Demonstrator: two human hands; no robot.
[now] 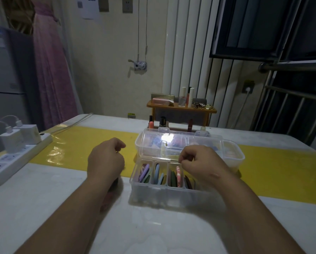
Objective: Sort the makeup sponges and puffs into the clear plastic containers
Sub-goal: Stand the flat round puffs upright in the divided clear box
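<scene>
- On the tabletop (153, 226), in the head view, an open clear container (153, 191) with divided compartments is seen close in front of the person, partly on a yellow strip (80, 147).
- Flat puffs (159, 176) in purple, green, blue, dark red and patterned pink are stood on edge in its compartments; every visible compartment is occupied.
- A second clear container (235, 153) is set just behind the first, with coloured pieces dimly visible through glaring plastic. Whether the clear panel in front of it is its own lid or the near one's raised lid cannot be told.
- The right hand (199, 162) is held over the near container's back rim, fingers curled with the tips drawn together; whether anything is pinched cannot be told.
- The left hand (106, 158) is held beside the container, over the yellow strip, fingers curled in. Whether anything is held cannot be told.
- A dark object (115, 182) is partly hidden under the left wrist; it may be a leftover puff.
- No other loose sponges or puffs are seen, so the sorting is judged nearly done, with closing the lid probably left.
- A power strip (16, 153) with chargers lies at the far left.
</scene>
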